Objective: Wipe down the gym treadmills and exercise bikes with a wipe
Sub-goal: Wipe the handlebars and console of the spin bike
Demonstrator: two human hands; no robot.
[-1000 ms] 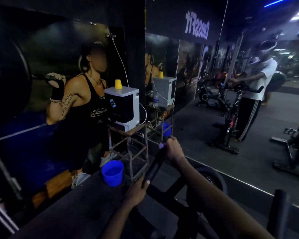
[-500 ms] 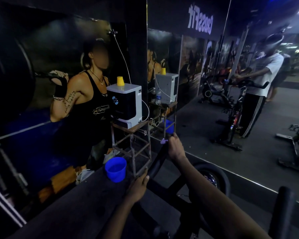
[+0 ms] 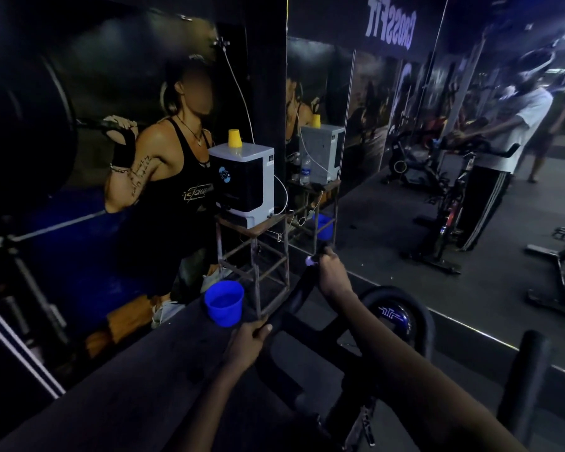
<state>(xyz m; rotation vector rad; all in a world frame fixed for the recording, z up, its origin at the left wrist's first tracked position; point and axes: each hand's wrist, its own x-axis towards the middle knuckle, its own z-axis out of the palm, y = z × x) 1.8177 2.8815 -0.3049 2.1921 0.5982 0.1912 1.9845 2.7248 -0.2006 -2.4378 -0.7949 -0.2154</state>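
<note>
A black exercise bike handlebar runs forward from the lower middle of the head view. My left hand grips the near end of its left bar. My right hand is wrapped around the far tip of the same bar, with a small pale purple wipe bunched under its fingers. The bike's round black console with a blue logo sits just right of my right forearm. The right bar stands free at the lower right.
A blue bucket sits on the floor left of the handlebar. Behind it a metal stand carries a white water purifier with a yellow cup. A wall mirror ahead reflects me and other bikes.
My right hand has slid slightly forward along the bar toward its tip. My left hand keeps its grip. The view has shifted a little to the right.
</note>
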